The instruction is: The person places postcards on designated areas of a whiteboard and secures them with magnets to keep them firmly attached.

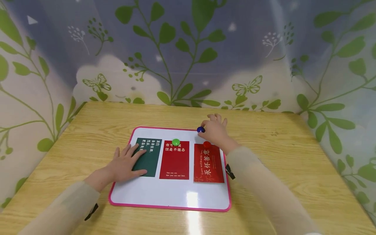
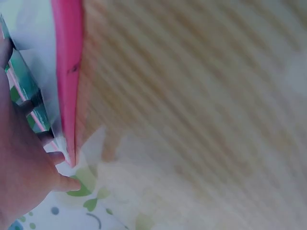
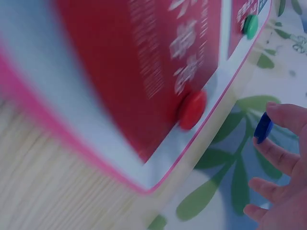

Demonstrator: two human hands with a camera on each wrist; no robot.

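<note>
A pink-rimmed whiteboard (image 1: 170, 195) lies on the wooden table and carries three cards. My left hand (image 1: 126, 163) rests flat with straight fingers on the green card (image 1: 149, 156) at the left. The middle red card (image 1: 174, 161) is pinned by a green magnet (image 1: 175, 142). A red magnet (image 1: 207, 144) pins the right red card (image 1: 208, 164). My right hand (image 1: 214, 129) pinches a blue magnet (image 1: 201, 130) near the board's top edge. In the right wrist view the blue magnet (image 3: 263, 128) sits between the fingertips, with the red magnet (image 3: 192, 109) and green magnet (image 3: 250, 25) beside it.
The wooden table (image 1: 293, 156) is walled on three sides by a curtain (image 1: 188, 58) printed with leaves. Bare wood surrounds the whiteboard. The left wrist view shows the board's pink rim (image 2: 69, 72) and blurred wood.
</note>
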